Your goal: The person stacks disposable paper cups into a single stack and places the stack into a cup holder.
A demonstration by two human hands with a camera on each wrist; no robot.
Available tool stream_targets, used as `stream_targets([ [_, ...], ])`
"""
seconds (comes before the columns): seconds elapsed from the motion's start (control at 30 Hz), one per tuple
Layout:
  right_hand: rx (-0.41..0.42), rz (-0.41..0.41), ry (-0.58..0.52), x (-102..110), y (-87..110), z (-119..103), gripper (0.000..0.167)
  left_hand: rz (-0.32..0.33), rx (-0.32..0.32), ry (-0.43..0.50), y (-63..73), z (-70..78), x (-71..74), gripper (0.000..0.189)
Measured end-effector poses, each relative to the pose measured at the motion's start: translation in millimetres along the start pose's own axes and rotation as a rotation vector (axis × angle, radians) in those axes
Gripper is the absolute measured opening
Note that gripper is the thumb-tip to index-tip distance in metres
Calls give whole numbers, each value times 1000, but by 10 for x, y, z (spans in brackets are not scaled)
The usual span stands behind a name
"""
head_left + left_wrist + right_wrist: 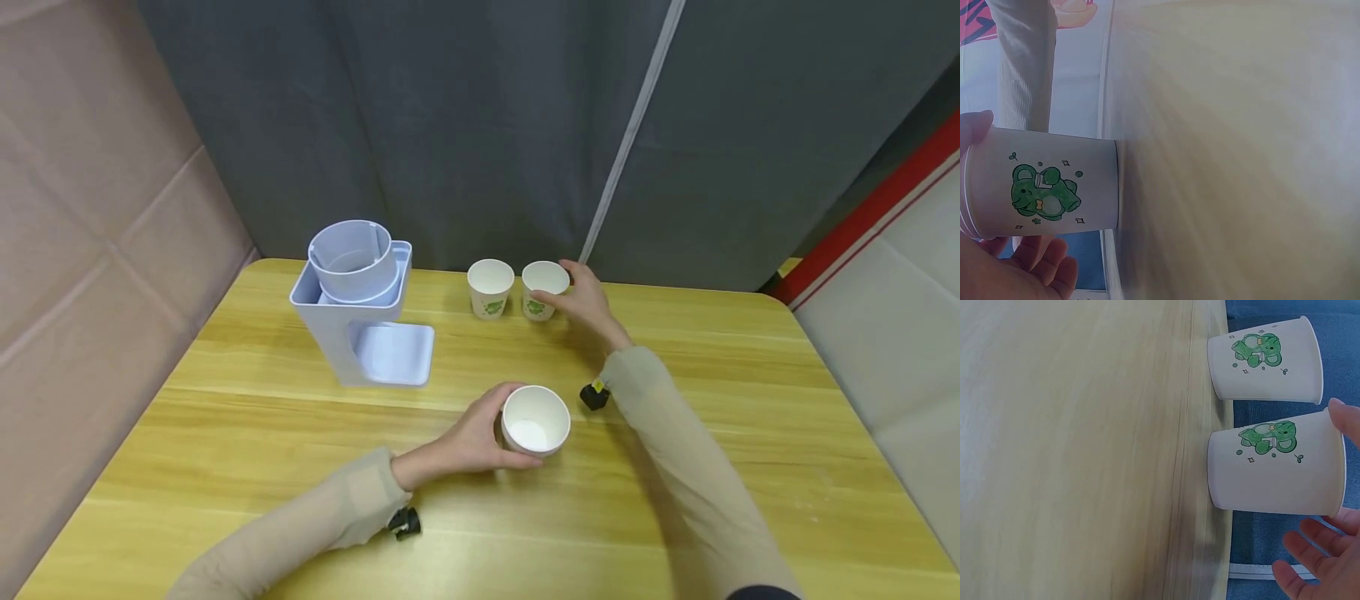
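My left hand grips a white paper cup near the front middle of the table, thumb on one side and fingers on the other. In the left wrist view this paper cup stands upright and shows a printed green bear. At the back of the table my right hand holds a second paper cup by its rim. The right wrist view shows my thumb on one side of that paper cup and fingertips at the other. Just left of it stands a third paper cup, untouched, with a matching print.
A pale blue plastic stand with a round container on top and a flat tray at its base is at the back left. A grey curtain hangs behind the wooden table. Small black devices hang under both wrists.
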State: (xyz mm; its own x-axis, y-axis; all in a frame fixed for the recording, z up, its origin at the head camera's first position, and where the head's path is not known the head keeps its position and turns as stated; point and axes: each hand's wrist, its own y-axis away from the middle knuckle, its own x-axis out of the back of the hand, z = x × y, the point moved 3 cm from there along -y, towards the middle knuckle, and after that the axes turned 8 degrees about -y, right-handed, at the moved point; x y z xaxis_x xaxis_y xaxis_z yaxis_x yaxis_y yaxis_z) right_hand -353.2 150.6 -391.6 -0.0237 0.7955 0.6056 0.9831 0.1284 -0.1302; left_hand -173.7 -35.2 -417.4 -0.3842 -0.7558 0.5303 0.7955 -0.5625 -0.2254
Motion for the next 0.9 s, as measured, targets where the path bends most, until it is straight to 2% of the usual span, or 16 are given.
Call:
stream_targets([
  [0.17,3,23,0,7,-3,11,75,-1,1,7,-6,-1,-8,81],
  [0.47,-11,117,-12,75,53,33,70,-7,4,-3,-11,-5,-13,81],
  [0.9,-7,136,3,294,192,90,70,-1,11,-9,-9,-4,-23,82],
])
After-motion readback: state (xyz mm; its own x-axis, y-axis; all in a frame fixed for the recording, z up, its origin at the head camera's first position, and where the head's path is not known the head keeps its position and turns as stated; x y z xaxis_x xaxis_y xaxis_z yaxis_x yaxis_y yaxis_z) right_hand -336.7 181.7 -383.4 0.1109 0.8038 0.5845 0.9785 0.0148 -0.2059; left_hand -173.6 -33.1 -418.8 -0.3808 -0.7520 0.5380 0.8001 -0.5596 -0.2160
